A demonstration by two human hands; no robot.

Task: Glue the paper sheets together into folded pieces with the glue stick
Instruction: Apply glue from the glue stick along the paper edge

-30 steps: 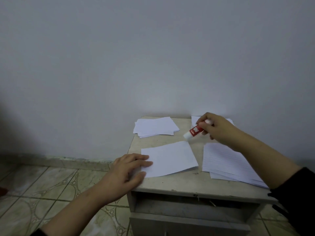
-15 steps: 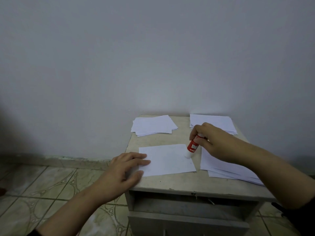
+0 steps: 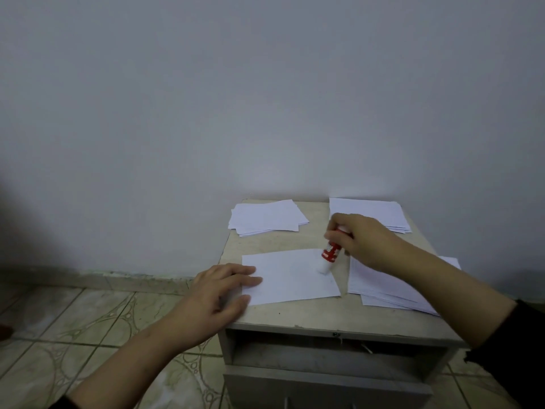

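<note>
One flat left hand (image 3: 219, 293) pins the white sheet (image 3: 290, 276); right hand (image 3: 364, 240) grips the red glue stick (image 3: 329, 254).

A white sheet (image 3: 290, 276) lies flat near the front of the top, its left edge pinned under straight fingers. The glue stick (image 3: 329, 255), red-labelled with a white lower end, stands tilted, its tip touching the sheet close to the right edge. 3 paper stacks lie around it: a fanned stack (image 3: 267, 216) at back left, a neater stack (image 3: 371, 211) at back right, and a spread stack (image 3: 389, 287) just right of the sheet.
</note>
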